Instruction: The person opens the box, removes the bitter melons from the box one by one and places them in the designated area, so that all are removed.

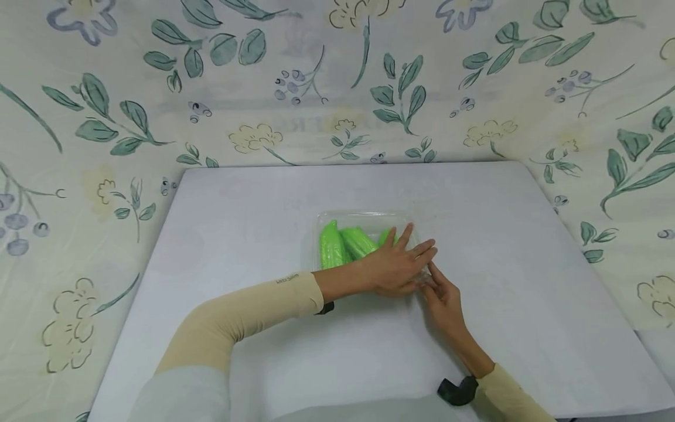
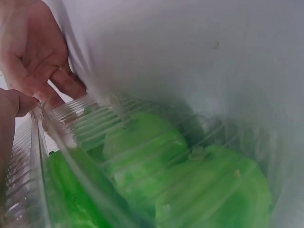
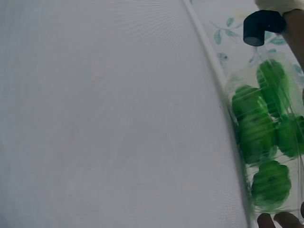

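Observation:
A clear plastic clamshell container [image 1: 364, 217] lies on the white table and holds several bright green, long, bumpy vegetables [image 1: 332, 245]. They show through its ribbed wall [image 2: 90, 118] in the left wrist view. My left hand [image 1: 392, 266] lies across the container's right part with fingers spread and fairly straight, pressing on it. At the near right corner my right hand [image 1: 445, 302] pinches the plastic edge between thumb and fingers. In the right wrist view only the fingertips [image 3: 286, 219] show, beside the container [image 3: 266, 209]. The left forearm hides the container's near side.
A white table [image 1: 263, 199] extends around the container on all sides. Behind and beside it hangs a floral cloth [image 1: 327, 123]. Black straps [image 1: 457, 391] sit at the wrists, below beige sleeves [image 1: 263, 308].

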Tool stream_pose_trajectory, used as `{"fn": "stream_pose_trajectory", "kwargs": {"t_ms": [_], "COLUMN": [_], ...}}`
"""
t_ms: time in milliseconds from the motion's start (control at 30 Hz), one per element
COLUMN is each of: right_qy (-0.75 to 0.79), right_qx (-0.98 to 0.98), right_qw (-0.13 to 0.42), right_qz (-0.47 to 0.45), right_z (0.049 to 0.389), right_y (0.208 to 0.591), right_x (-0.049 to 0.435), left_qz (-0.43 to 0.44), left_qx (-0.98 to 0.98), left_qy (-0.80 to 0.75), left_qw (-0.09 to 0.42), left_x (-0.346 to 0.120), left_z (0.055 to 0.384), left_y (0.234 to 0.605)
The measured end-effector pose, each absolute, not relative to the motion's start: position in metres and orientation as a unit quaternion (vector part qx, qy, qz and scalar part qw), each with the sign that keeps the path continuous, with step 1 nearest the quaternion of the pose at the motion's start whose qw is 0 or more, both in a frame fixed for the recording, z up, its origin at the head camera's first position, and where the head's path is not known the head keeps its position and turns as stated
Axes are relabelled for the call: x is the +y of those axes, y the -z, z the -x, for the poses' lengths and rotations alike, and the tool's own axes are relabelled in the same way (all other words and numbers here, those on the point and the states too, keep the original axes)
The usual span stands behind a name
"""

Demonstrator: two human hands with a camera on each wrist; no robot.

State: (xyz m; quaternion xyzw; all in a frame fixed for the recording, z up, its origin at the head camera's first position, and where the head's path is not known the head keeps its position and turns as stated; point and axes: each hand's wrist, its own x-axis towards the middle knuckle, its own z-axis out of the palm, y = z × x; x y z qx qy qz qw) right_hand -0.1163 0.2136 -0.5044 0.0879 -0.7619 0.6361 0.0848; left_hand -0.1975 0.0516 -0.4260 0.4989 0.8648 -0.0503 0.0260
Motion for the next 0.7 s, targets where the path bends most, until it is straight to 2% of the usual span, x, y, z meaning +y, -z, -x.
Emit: {"fn": "stream_pose_trajectory", "kwargs": {"t_ms": [300, 700], "right_qy": [-0.638, -0.62], "right_qx": [-0.759, -0.773], "right_qw": [0.078, 0.086], "right_qz": [-0.102, -0.105], "right_z": [0.1204, 0.1182], "right_y": [0.505, 0.5029], "right_x": [0.2149, 0.2164], "left_qz": [-0.496, -0.497], "left_qx": [0.865, 0.866], "left_qy": [0.072, 0.05], "left_qw": [0.014, 0.026], "left_x": [0.0481, 0.0465], "left_z": [0.2015, 0.2022], "left_y": [0.4235, 0.4206]}}
